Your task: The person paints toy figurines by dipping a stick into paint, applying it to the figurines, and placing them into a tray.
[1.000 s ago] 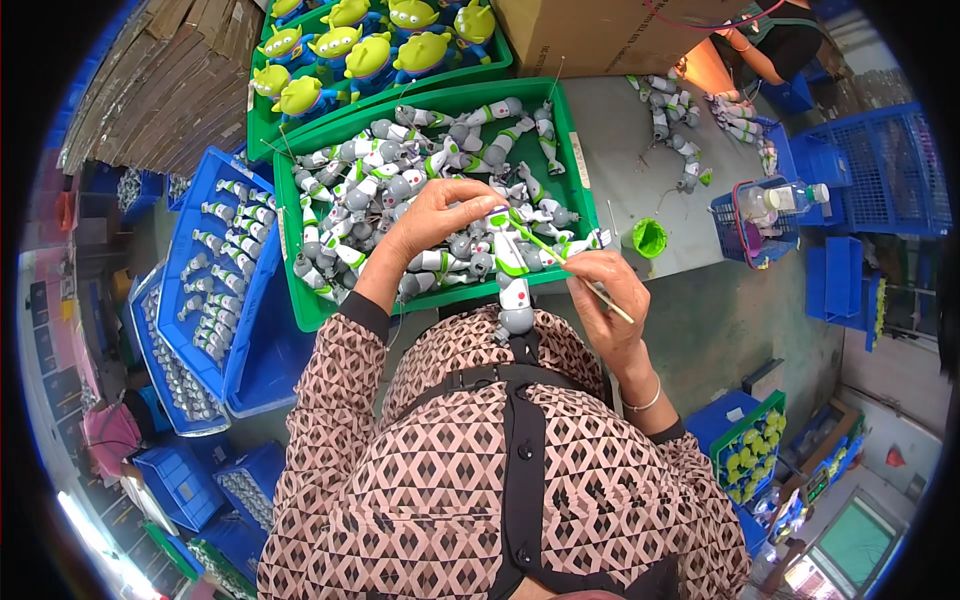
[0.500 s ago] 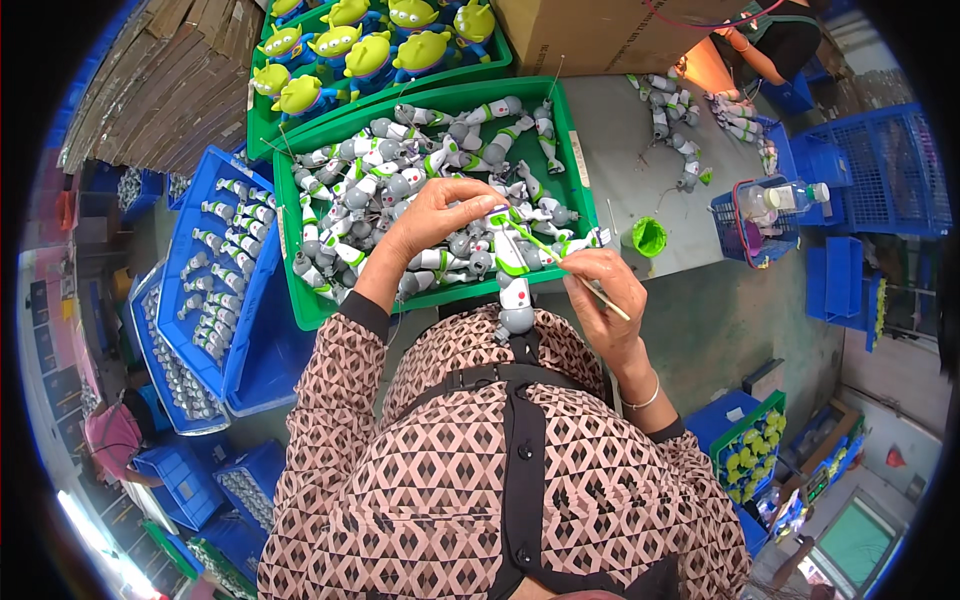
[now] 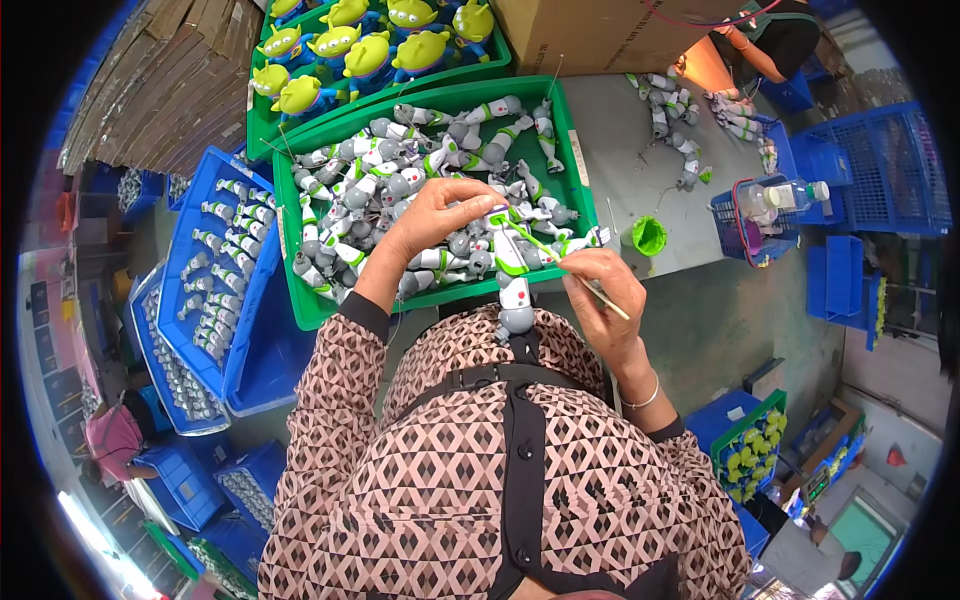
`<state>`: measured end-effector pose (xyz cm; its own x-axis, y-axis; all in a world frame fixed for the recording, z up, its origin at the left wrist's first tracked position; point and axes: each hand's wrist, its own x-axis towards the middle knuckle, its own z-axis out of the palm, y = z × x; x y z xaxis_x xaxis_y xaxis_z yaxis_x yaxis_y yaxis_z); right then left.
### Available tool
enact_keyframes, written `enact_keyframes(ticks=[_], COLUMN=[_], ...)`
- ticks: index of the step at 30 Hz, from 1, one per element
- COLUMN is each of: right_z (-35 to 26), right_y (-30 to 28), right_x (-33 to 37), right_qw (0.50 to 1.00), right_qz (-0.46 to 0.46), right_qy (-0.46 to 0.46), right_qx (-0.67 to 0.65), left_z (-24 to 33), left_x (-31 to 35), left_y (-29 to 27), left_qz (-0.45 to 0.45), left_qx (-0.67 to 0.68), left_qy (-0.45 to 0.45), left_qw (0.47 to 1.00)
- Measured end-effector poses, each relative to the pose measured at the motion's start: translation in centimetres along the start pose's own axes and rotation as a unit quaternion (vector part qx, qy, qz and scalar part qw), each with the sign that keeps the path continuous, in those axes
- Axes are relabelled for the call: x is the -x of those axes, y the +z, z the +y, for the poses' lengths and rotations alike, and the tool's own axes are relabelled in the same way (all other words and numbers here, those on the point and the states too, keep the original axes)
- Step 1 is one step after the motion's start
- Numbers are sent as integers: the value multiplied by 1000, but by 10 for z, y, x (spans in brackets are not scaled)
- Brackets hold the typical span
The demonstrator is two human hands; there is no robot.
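Over the near edge of a green tray [image 3: 584,165], my left hand [image 3: 440,215] grips a white, grey and green toy figure's limb [image 3: 512,290], pinching its upper end while the grey end hangs toward me. My right hand [image 3: 608,290] is closed on a thin paintbrush [image 3: 540,245]. Its green tip end reaches across to the limb's upper part, close to my left fingers. Many similar toy limbs [image 3: 375,180] lie heaped in the tray. A small cup of bright green paint [image 3: 648,237] stands on the grey table right of my right hand.
Green-headed toy figures [image 3: 368,53] fill another tray behind. A cardboard box [image 3: 590,40] stands at the back. Blue bins [image 3: 232,290] with limbs lean at left. More limbs [image 3: 686,150] lie on the table, beside a blue basket [image 3: 752,240] holding bottles. Another person's arm [image 3: 755,55] shows at far right.
Both my hands, the limb and the brush stay almost in place. At the lower right edge, a person in grey has come further into view.
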<state>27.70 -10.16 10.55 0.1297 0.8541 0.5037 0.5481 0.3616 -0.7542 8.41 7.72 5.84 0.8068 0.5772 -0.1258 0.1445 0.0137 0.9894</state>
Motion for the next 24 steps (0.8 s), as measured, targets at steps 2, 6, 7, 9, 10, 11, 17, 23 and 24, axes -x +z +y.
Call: enact_keyframes(ticks=[2,6,7,9,10,11,17,23,24], right_z=[1,-1,1,1,0,-1,-6,-1,3], right_y=[-1,-5,-6,1,6,11,28,47,51], right_x=[0,1,2,3,4,10,20,6,6], right_qw=[1000,998,999,999,998,994,980,967,966], right_qz=[8,53,40,24,5,-28,-171,-223,-234], right_qy=[-4,17,15,30,43,71,101,65,51], right_qx=[0,-29,-33,-39,-46,-73,-31,-102,-103], left_z=[0,-1,-1,-4,-7,-8,-24,-39,-40], left_x=[0,0,0,2,6,9,32,76,85], left_y=[-1,-2,-3,-6,-9,-11,-11,-15,-15], left_qz=[-2,6,11,17,25,29,112,203,225], left_qx=[2,4,-2,-2,-1,6,30,83,80], left_qy=[-1,5,10,4,-2,0,16,-32,-31], left_qw=[1000,1000,1000,1000,1000,1000,993,975,970])
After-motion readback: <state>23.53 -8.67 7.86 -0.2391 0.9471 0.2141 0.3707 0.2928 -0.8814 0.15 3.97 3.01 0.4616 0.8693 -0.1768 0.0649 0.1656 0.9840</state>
